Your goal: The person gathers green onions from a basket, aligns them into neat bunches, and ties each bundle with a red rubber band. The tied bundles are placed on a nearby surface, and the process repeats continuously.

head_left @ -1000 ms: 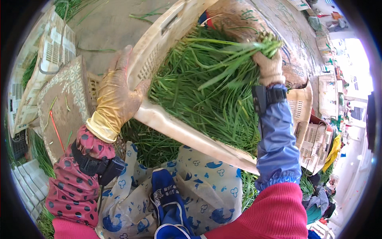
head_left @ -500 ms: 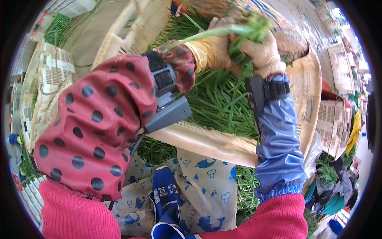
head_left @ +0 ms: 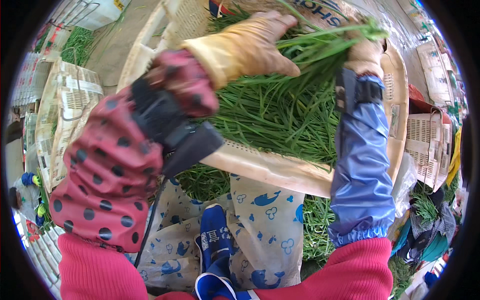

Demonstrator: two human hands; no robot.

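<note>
A cream plastic crate (head_left: 270, 175) holds a deep pile of long green leafy stems (head_left: 270, 120). My left hand (head_left: 252, 45), in a yellow glove, is over the back of the pile with its fingers apart. At the crate's back right, my right hand (head_left: 364, 56), in a tan knitted glove, grips a bunch of stems (head_left: 320, 45) whose pale green end rises above the fingers; the fingertips are partly hidden by it. A woven sack (head_left: 325, 11) with printing lies behind the pile.
More crates (head_left: 67, 115) are at the left, and others (head_left: 427, 145) at the right. Below me are a patterned plastic sheet (head_left: 265, 225), a blue shoe-like item (head_left: 214, 232) and loose greens. Heaped cloth (head_left: 430, 230) lies at right; small bright gloves show at far left.
My left hand has left the crate's left rim, reached the right hand, and now sits slightly left of it, fingers spread. My right hand has moved rightward and upward with the bunch.
</note>
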